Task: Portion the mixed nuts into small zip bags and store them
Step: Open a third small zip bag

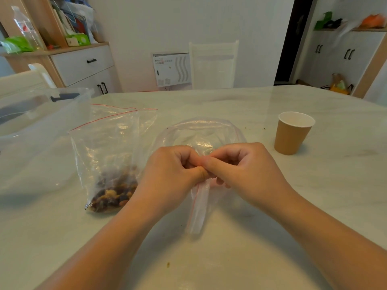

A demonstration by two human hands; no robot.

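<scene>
My left hand (173,170) and my right hand (240,164) meet at the middle of the table, fingertips pinched together on the rim of a small clear zip bag (198,208) with a red seal line, which hangs down toward me. Behind the hands lies a larger clear bag (201,130), open and rumpled. To the left stands a big zip bag (111,147) with mixed nuts (114,191) heaped in its bottom corner. Whether the small bag holds nuts is hidden by my hands.
A brown paper cup (292,132) stands upright at the right. A clear plastic container (35,122) sits at the far left of the marble table (314,206). A white chair (213,63) stands at the far side. Crumbs dot the tabletop.
</scene>
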